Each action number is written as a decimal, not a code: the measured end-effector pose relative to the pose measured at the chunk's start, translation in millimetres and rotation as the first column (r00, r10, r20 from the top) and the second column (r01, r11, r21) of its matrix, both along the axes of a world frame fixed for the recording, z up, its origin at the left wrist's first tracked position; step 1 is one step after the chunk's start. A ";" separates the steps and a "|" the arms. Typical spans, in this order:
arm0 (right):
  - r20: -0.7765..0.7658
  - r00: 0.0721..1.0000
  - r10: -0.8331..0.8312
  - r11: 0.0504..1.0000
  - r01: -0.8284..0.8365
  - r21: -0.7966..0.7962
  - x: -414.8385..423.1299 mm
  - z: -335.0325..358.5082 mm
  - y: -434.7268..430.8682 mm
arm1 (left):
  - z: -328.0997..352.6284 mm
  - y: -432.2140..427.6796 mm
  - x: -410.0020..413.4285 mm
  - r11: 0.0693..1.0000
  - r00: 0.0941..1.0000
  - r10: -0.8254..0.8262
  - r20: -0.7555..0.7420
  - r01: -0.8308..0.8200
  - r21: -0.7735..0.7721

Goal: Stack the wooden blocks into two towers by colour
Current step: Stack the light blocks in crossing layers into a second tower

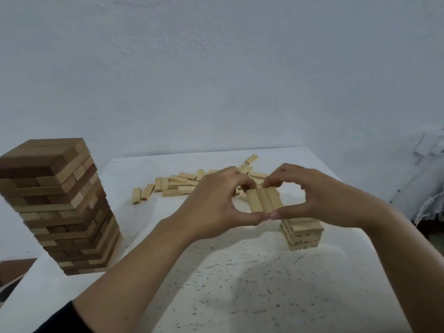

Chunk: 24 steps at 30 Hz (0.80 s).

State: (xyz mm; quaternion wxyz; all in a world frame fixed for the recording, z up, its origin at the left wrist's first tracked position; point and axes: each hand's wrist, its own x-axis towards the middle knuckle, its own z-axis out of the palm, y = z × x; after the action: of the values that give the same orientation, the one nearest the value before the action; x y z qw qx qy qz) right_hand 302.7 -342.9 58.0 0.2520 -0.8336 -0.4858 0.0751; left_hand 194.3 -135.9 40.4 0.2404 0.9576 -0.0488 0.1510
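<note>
Three light wooden blocks point(263, 200) lie side by side as one flat set, lifted above the table. My left hand point(217, 203) and my right hand point(319, 195) pinch this set between thumbs and fingers at its near and far ends. Just below and to the right stands a short light tower point(303, 233). A tall tower of dark and mixed brown blocks point(56, 203) rises at the left. Several loose light blocks point(179, 185) lie scattered farther back, partly hidden by my hands.
The white speckled table point(240, 284) ends at a pale wall behind. Its left edge runs close past the tall tower. Grey cloth and cords point(427, 188) hang off the right side.
</note>
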 end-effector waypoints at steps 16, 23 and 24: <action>-0.137 0.987 -0.078 0.995 0.069 -0.072 35.4 -16.2 -63.0 | -22.6 -58.7 37.8 0.997 1.000 -0.016 -0.025 0.014 -0.076; -0.138 0.987 -0.086 0.993 0.074 -0.089 41.0 -24.2 -61.9 | -24.8 -59.0 38.4 0.998 0.999 -0.005 -0.044 0.003 -0.057; -0.137 0.986 -0.091 0.993 0.079 -0.090 41.7 -25.2 -62.0 | -25.0 -59.0 38.5 0.998 0.999 -0.003 -0.048 0.001 -0.056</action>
State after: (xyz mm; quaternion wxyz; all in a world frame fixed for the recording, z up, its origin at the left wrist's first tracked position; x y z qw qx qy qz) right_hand 344.4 -404.9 32.8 0.2534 -0.8559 -0.4273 0.1433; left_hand 232.7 -194.9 15.4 0.2684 0.9538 -0.0398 0.1291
